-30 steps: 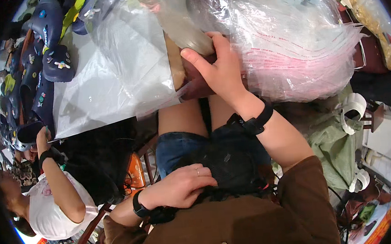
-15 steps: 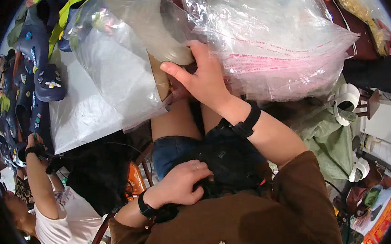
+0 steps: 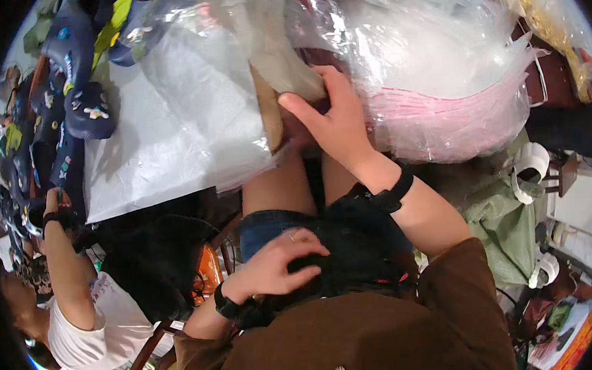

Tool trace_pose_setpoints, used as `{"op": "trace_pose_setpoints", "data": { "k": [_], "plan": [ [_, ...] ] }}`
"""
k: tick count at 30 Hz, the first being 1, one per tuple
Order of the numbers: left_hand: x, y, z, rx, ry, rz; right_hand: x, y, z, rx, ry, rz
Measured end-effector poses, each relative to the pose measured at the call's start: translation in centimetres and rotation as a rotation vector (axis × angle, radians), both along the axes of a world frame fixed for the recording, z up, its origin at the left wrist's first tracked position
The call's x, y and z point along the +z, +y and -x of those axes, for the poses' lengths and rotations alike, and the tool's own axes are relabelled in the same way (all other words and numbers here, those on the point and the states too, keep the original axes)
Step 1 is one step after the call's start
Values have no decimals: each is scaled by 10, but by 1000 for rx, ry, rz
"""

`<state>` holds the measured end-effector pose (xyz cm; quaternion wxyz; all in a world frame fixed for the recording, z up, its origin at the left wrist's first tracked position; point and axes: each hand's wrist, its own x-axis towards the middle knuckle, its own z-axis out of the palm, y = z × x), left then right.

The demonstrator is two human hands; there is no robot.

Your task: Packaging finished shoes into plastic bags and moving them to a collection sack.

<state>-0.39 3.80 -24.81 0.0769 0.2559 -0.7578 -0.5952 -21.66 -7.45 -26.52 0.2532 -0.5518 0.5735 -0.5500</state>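
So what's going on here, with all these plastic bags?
A seated person reaches forward with the right hand into a heap of clear plastic bags, fingers on a tan cardboard piece wedged between them. The left hand rests on a black bag in the lap. At left, another person handles dark blue clogs.

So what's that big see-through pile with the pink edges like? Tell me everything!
The stack of clear plastic bags is thin, shiny and crinkly, with pink strips along its lower edges. It bulges in a loose heap in front of the person's knees. The right hand presses against its left side, next to a tan cardboard piece.
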Motion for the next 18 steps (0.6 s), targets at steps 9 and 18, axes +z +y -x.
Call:
{"op": "trace_pose_setpoints", "data": {
  "k": [9,18],
  "plan": [
    [-45,19,-13,173,-213,-223,-3,1,1,30,-30,-29],
    [-43,11,-14,60,-313,-261,1,0,3,73,-32,-104]
  ]
}}
